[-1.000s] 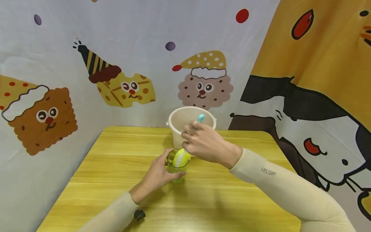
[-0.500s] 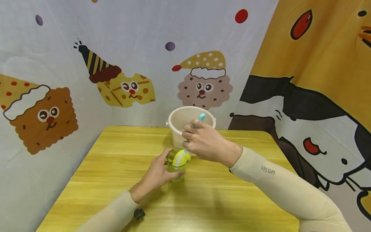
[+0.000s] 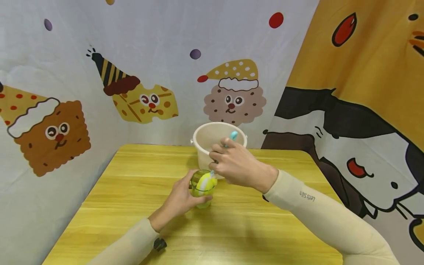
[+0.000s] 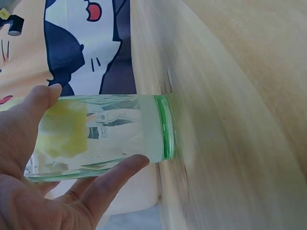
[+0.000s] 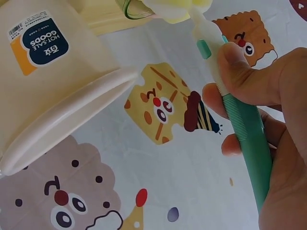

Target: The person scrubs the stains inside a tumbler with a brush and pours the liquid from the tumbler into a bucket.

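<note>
My left hand (image 3: 180,198) holds a green-tinted drinking glass (image 4: 122,136) round its side, thumb on one side and fingers on the other. The glass stands upright, its base at the tabletop. In my right hand (image 3: 235,163) is a sponge cup brush, gripped by its teal and white handle (image 5: 249,143) above the glass. The handle leans, its rounded teal end (image 3: 233,135) rising past the knuckles. At the glass's mouth sits the yellow and white sponge head (image 3: 206,182). Through the glass wall, the left wrist view shows the sponge (image 4: 64,129) in the upper part.
A cream bucket (image 3: 202,149) stands just behind the glass, partly hidden by my right hand. The yellowish wooden table (image 3: 132,184) ends shortly beyond it. A cartoon-printed cloth (image 3: 152,29) hangs behind and to the sides.
The brush's handle end has shifted slightly right, and the sponge sits slightly lower at the glass's mouth. My left hand keeps its hold on the glass in nearly the same place.
</note>
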`<action>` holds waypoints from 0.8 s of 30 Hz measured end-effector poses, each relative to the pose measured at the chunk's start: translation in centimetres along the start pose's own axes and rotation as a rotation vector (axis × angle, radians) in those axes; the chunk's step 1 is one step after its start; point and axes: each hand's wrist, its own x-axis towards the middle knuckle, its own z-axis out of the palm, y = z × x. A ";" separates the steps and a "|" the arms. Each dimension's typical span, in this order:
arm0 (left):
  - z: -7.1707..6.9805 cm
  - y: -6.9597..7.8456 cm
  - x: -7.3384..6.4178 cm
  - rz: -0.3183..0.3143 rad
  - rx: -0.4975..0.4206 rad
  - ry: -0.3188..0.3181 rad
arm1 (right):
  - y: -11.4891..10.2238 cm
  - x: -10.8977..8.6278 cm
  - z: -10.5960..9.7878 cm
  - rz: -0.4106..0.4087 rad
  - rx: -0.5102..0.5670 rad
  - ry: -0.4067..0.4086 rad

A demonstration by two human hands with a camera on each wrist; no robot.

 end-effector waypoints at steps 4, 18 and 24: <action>0.1 -0.1 0.1 -0.009 -0.005 0.000 | -0.1 -0.1 0.1 0.011 0.016 0.006; 0.0 0.0 0.1 0.018 -0.010 -0.002 | -0.6 -0.4 0.6 0.049 0.043 0.041; 0.1 0.0 0.0 0.025 -0.009 -0.001 | -0.8 -0.4 0.8 0.052 0.023 0.065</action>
